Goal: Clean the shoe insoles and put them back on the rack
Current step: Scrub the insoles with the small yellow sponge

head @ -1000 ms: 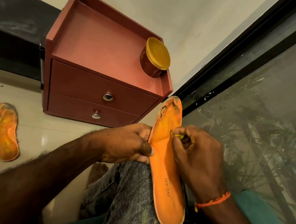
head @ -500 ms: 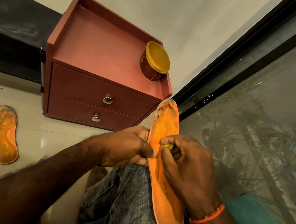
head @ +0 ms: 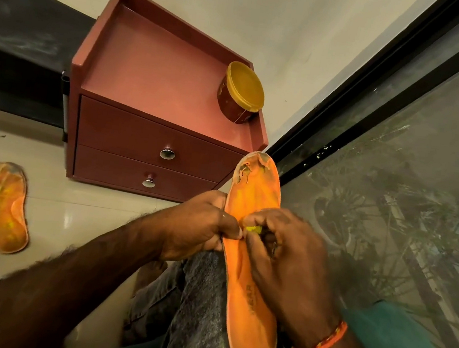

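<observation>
I sit with an orange insole [head: 248,267] lying lengthwise along my raised knee, toe end pointing away from me toward a small red-brown cabinet [head: 147,122]. My left hand [head: 201,225] grips the insole's left edge at about mid-length, fingers curled behind and thumb on top. My right hand [head: 284,257] rests over the middle of it, fingers bunched and pinching a small yellow-green scrap [head: 253,229] against the surface; I cannot tell whether it is a cloth, a sponge or a bit of residue.

The insole looks thin, light and bendy, likely foam with a fabric face. It should flex if held only at one end, so I judge the mid-length edge, backed by the knee, the best place to hold it. The toe is frayed and flaking, with grey patches where the top layer has broken away, so that end looks fragile and could tear under hard rubbing. The heel is cupped, with a pale rim and faint printed lettering.

A second insole [head: 5,208], orange with yellowish smears, lies on the glossy tiled floor to my left. On the cabinet stands a round jar [head: 239,99] with a yellow lid.
</observation>
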